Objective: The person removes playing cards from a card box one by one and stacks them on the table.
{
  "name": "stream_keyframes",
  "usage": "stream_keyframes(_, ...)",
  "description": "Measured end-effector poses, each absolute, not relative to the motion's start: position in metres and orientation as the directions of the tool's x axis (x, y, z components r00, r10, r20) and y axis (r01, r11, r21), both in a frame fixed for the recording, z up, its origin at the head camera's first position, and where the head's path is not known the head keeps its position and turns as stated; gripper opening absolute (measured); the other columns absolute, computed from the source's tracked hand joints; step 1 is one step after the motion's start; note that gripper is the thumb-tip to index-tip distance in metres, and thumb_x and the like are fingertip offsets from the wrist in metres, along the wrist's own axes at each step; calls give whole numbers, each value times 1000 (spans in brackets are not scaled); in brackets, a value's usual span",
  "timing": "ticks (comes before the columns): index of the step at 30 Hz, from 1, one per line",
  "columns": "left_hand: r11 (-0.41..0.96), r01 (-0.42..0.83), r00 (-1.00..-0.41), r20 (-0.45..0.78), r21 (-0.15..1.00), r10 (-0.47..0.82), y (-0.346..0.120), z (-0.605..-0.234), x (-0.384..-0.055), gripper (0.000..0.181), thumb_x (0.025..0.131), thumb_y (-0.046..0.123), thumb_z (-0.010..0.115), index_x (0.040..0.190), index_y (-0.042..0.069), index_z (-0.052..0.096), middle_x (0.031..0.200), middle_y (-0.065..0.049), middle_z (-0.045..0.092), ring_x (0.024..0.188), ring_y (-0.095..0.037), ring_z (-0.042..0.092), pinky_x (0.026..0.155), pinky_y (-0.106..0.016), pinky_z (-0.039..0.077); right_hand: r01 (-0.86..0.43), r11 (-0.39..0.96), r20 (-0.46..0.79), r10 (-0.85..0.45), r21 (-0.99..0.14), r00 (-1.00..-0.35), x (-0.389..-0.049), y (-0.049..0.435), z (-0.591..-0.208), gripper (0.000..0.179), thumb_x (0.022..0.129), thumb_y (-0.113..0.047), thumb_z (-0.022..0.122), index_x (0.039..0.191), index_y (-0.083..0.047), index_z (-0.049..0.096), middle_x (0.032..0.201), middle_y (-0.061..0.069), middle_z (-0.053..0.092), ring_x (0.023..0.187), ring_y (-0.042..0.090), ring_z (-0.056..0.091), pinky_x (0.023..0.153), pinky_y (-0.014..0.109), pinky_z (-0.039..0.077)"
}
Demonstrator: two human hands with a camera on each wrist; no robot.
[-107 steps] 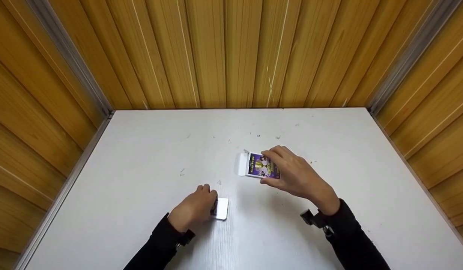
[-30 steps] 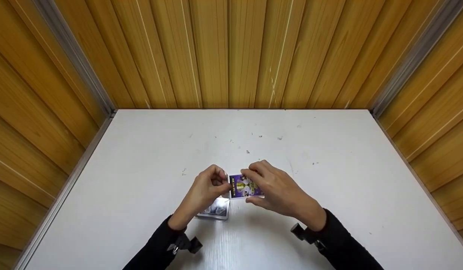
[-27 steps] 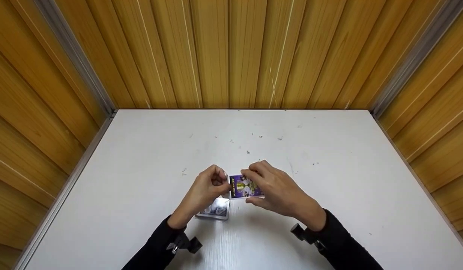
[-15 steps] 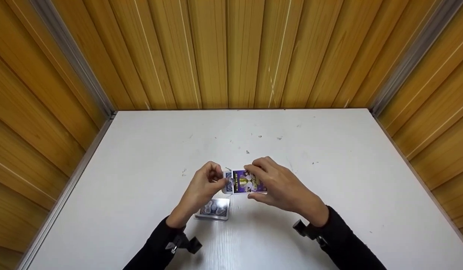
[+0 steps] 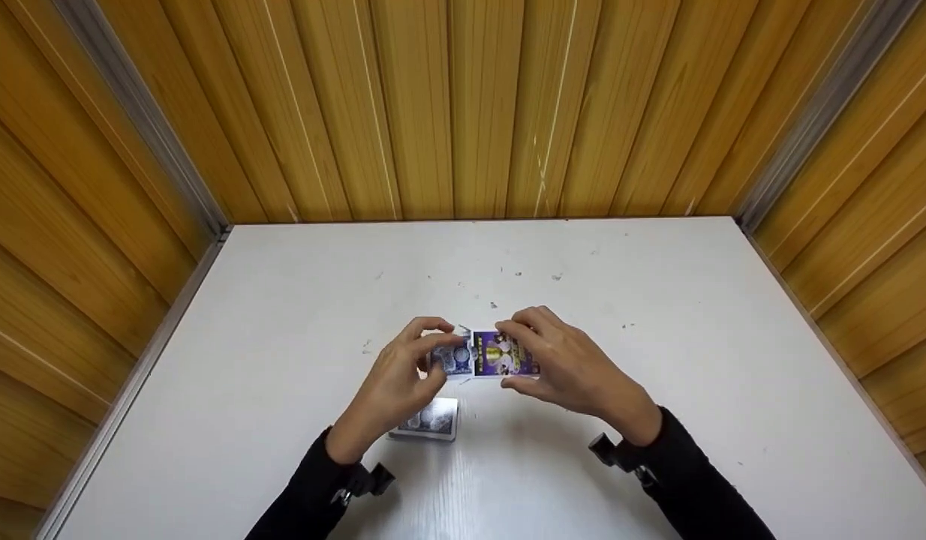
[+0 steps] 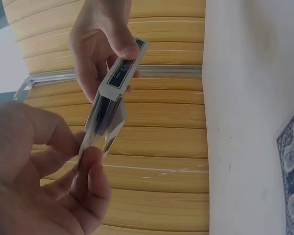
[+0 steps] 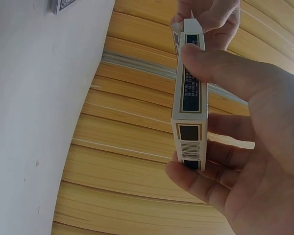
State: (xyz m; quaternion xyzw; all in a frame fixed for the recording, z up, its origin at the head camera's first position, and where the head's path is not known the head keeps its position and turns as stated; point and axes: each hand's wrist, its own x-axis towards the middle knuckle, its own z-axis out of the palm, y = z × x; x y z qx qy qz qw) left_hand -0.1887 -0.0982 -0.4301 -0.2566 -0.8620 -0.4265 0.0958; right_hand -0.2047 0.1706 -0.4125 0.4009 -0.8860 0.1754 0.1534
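Observation:
My right hand grips a purple-fronted playing card box just above the table, thumb on one long edge and fingers on the other. The box's open end faces left, with small flaps standing out. Blue-backed playing cards stick out of that end. My left hand holds them between thumb and fingers; in the left wrist view its fingertips pinch a thin pale edge at the opening. Below the left hand a stack of blue-backed playing cards lies on the table, partly covered by that hand.
The white table has small scuff marks. Wood-look panels rise behind it and at both sides, joined by grey metal corner posts. Black sleeves with small wrist cameras cover both forearms.
My left hand has gone from the stack on the table up to the box's open end. More blue card back shows there now. The box came left and down, then shifted slightly right and up.

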Motion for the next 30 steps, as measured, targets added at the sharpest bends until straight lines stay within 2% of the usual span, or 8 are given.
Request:
stream_keyframes(4,616,618,-784,444,489,434,-100,-431,-187,36,84,20,87,117,15,72,126,1,59,98,-15,58,78,-32,52,-763,622,397,-663,-179,-634,-206,169,-414,68,82,-37,89,137,-7,61,123,6,58,107,18,56,79,34,54)
stream_keyframes(6,632,648,-756,464,426,462,-100,-431,-187,40,80,26,92,112,17,70,122,1,59,106,-18,56,84,-34,51,-762,623,388,-667,-179,-636,-206,169,-414,67,82,-36,89,137,-9,61,123,5,58,107,17,55,79,34,54)
stream_keyframes(9,642,683,-718,480,347,504,-99,-433,-188,42,78,27,92,109,17,67,121,0,59,108,-20,55,89,-37,48,-760,624,380,-669,-180,-639,-205,170,-415,67,82,-34,89,137,-10,61,123,4,58,106,16,55,78,33,54)
stream_keyframes(16,722,689,-664,451,61,596,-94,-433,-189,49,84,34,87,123,16,63,126,0,62,108,-21,59,96,-39,45,-767,620,400,-668,-168,-628,-205,174,-417,68,80,-34,91,135,-8,62,122,5,58,105,17,56,77,33,55)
stream_keyframes(19,721,691,-657,458,48,599,-96,-431,-190,48,85,30,86,123,15,62,125,-1,63,112,-22,60,99,-40,45,-765,619,404,-662,-180,-631,-205,177,-416,68,80,-34,91,136,-7,61,123,6,58,105,17,56,78,33,54)
stream_keyframes(24,692,712,-651,485,121,584,-105,-427,-191,44,83,18,85,120,11,61,125,-6,62,118,-24,59,104,-40,46,-736,646,390,-636,-204,-666,-206,183,-410,70,81,-34,91,137,-4,60,125,9,58,107,19,56,80,35,54)
stream_keyframes(30,668,729,-641,490,150,590,-116,-424,-192,44,84,13,85,121,7,62,128,-11,62,115,-24,60,96,-37,53,-700,679,376,-604,-220,-703,-208,189,-406,70,82,-35,89,137,-3,60,127,10,58,106,20,56,77,34,54)
